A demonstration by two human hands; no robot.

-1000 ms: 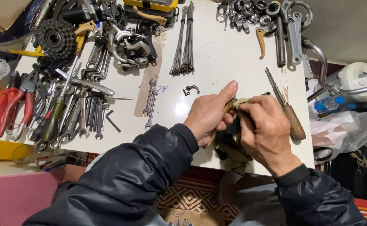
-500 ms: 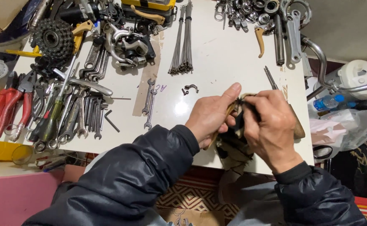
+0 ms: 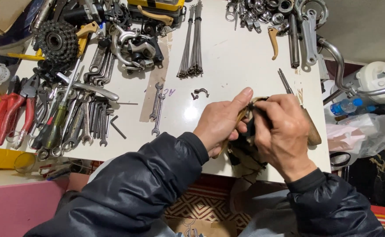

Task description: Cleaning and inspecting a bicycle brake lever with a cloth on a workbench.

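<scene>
glossy white table (image 3: 227, 57), metal spokes (image 3: 192, 39), wooden-handled tool (image 3: 309, 127)

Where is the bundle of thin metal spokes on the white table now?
The bundle of spokes lies at the top middle of the head view, right of the grey derailleur and above the two small wrenches.

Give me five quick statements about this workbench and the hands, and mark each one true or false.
1. Both hands, the left hand and the right hand, grip one small dark part together. True.
2. The bundle of spokes lies near the bench's front edge. False: it lies towards the far side.
3. The red-handled pliers lie at the left end of the white table. True.
4. The toothed gear cluster sits by the right hand. False: it is at the far left.
5. The two small spanners lie left of the left hand. True.
</scene>
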